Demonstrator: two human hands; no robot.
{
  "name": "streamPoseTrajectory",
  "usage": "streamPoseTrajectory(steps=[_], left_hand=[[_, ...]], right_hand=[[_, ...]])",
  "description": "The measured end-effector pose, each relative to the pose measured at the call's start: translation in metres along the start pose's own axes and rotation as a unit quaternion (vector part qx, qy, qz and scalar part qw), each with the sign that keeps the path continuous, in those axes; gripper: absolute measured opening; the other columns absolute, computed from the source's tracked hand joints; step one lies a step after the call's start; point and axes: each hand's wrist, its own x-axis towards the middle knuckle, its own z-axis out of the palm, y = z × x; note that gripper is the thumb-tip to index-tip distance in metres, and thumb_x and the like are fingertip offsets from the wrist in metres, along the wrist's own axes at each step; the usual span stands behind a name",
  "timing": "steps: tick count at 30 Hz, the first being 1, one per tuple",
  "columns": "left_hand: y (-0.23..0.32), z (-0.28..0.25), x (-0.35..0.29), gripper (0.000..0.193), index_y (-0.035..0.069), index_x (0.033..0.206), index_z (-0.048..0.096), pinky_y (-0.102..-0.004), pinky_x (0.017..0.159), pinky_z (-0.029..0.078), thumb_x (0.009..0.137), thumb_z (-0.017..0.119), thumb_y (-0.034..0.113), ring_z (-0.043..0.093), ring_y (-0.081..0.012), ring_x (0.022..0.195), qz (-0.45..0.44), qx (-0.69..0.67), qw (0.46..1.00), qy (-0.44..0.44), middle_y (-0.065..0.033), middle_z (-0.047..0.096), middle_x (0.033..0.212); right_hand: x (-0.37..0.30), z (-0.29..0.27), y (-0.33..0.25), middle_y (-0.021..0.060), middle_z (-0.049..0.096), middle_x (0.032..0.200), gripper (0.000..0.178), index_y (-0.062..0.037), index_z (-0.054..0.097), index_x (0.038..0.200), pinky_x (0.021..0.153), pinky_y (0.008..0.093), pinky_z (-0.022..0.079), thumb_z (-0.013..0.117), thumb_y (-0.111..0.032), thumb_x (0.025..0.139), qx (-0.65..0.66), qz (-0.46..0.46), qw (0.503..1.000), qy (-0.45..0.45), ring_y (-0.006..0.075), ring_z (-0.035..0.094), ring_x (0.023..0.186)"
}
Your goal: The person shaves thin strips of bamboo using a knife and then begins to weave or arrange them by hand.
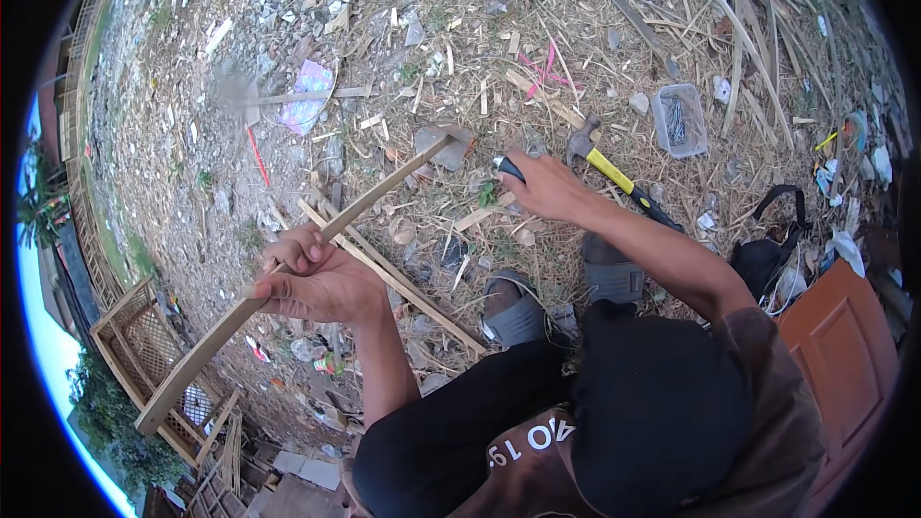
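My left hand [321,280] is closed around a long, flat wooden strip [384,189], holding it aslant. The strip's near end points to the lower left, and its far end lies over a grey stone [436,155]. Beyond that far end, to the right, my right hand [549,188] grips a black handle [510,170] with a pale, shiny end. The rest of this tool is hidden by the hand, so its kind does not show. A claw hammer [608,169] with a yellow and black handle lies on the ground just right of that hand.
A clear plastic box [661,125] of nails stands beyond the hammer. More wooden strips [422,297] lie before my sandalled feet [518,309]. Long slats [739,29] are heaped at far right. A brown panelled board [849,360] and a wooden lattice frame [129,326] flank me.
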Motion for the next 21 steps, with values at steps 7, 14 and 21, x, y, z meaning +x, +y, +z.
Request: streamPoseTrajectory(steps=[7,14,21], left_hand=[[0.004,0.002,-0.004,0.028,0.016,0.095,0.044,-0.0267,0.074,0.040,0.101,0.051,0.043,0.042,-0.0113,0.073,-0.024,-0.028,0.997,0.061,0.0023,0.039,0.077],[0.004,-0.008,-0.019,0.027,0.013,0.096,0.044,-0.0309,0.084,0.038,0.105,0.043,0.039,0.042,-0.0136,0.084,-0.006,-0.034,0.998,0.051,-0.0003,0.040,0.085],[0.002,-0.013,-0.017,0.027,0.013,0.091,0.039,-0.0309,0.084,0.037,0.106,0.042,0.034,0.040,-0.0140,0.084,-0.018,-0.030,0.998,0.059,-0.0010,0.038,0.087]], right_hand=[[-0.018,-0.005,-0.051,0.0221,0.060,0.067,0.028,-0.0014,0.050,0.104,0.057,0.0518,0.046,0.054,-0.029,0.098,0.038,-0.052,0.998,0.006,0.0437,0.061,0.061],[-0.035,0.032,-0.064,0.0241,0.063,0.078,0.034,-0.0005,0.051,0.112,0.059,0.0500,0.047,0.055,-0.031,0.099,0.045,-0.223,0.971,0.069,0.0431,0.065,0.069],[-0.023,0.024,-0.036,0.0235,0.061,0.069,0.029,-0.0027,0.047,0.105,0.061,0.0546,0.047,0.054,-0.030,0.099,-0.003,-0.006,0.998,-0.055,0.0465,0.062,0.067]])
